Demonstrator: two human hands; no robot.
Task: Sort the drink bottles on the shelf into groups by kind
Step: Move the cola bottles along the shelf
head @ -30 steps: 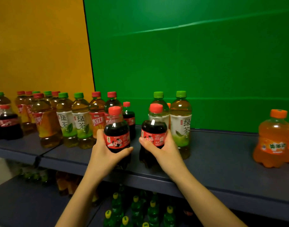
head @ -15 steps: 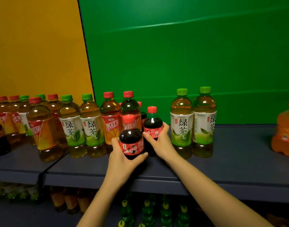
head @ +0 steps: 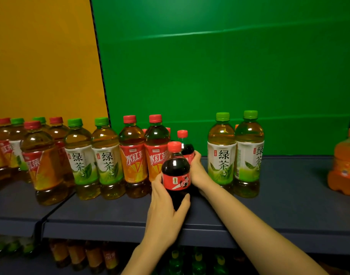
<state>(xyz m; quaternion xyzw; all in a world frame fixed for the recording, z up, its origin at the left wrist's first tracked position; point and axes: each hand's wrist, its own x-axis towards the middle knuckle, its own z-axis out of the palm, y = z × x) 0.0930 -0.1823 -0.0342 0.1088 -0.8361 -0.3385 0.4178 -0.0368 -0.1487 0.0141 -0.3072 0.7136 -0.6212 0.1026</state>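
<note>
My left hand [head: 166, 213] grips a small red-capped cola bottle [head: 175, 171] at the front middle of the grey shelf [head: 289, 195]. Just behind it, my right hand [head: 198, 171] holds a second small cola bottle [head: 185, 145], set further back beside two red-label iced tea bottles [head: 133, 155]. To the left stand two green-cap green tea bottles [head: 78, 157], then a mixed cluster of red and green tea bottles [head: 37, 161]. Two more green tea bottles [head: 221, 151] stand to the right of my hands.
An orange soda bottle [head: 346, 165] stands at the far right of the shelf. The lower shelf holds green bottles with yellow caps [head: 198, 259] and brown tea bottles [head: 86, 253]. Yellow and green boards back the shelf.
Both hands have carried the cola bottles left and toward the back of the shelf, next to the red iced tea bottles. The right-hand bottle now sits behind the left-hand one.
</note>
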